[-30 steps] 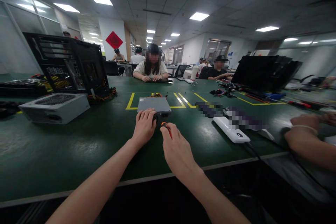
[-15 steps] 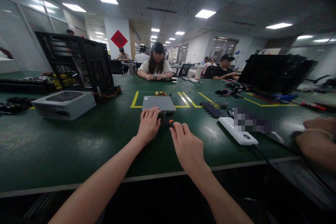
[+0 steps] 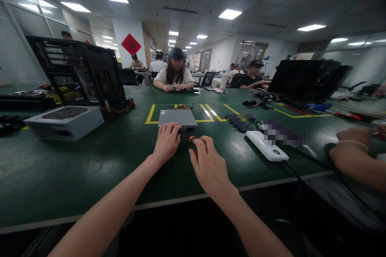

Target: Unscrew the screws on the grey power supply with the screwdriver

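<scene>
A flat grey computer power supply [image 3: 177, 117] lies on the green table, its dark socket side facing me. My left hand [image 3: 166, 141] grips its near left corner, fingers across the top edge and the thumb side by the dark front. To the right, close to the socket, my right hand [image 3: 209, 164] loosely holds a screwdriver [image 3: 192, 139] with an orange and dark handle. Thumb and forefinger stand somewhat apart around that handle. The tool's shaft and tip cannot be made out against the dark front.
A second power supply [image 3: 64, 122] and a black computer case [image 3: 84, 74] stand at left. On the right lie a white power strip [image 3: 267, 145], cables [image 3: 256, 103] and black monitors [image 3: 294, 76]. A co-worker's arm [image 3: 358, 150] rests at far right; another person [image 3: 174, 74] sits opposite.
The view has swung slightly to the right. My right thumb and fingers have loosened around the screwdriver handle. My left hand stays on the power supply.
</scene>
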Available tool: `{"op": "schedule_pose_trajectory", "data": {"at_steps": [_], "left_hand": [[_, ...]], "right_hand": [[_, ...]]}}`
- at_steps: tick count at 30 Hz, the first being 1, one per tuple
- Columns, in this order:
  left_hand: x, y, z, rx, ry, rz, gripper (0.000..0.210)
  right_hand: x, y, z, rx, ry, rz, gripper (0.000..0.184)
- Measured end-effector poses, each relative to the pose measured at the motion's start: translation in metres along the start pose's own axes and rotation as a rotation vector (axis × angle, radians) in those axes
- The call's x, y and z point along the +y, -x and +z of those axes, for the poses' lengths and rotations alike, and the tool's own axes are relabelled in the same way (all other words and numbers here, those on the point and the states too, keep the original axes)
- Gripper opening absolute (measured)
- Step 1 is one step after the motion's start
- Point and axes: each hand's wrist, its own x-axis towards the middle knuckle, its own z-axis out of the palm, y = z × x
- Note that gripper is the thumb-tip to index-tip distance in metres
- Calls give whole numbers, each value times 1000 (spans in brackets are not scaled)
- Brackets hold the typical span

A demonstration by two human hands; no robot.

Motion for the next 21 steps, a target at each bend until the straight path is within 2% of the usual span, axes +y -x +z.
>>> {"op": "schedule_pose_trajectory", "data": {"at_steps": [3, 8, 10, 13, 16, 19, 21], "left_hand": [[2, -4, 1, -16, -22, -29, 36], [11, -9, 2, -15, -80, -125, 33], [12, -8, 2, -5, -100, -158, 30], [13, -8, 3, -2, -98, -150, 32], [15, -11, 2, -25, -78, -111, 35], [13, -6, -18, -29, -58, -93, 39], [4, 15, -48, -25, -13, -65, 44]], "right_hand": [[-1, 6, 4, 7, -11, -85, 23], [0, 5, 5, -5, 96, 77, 24], [0, 5, 4, -19, 61, 50, 22], [-2, 5, 3, -13, 26, -33, 21], [-2, 4, 4, 19, 73, 5, 20], [-2, 3, 5, 48, 64, 26, 22], [1, 4, 7, 57, 26, 8, 21]]}}
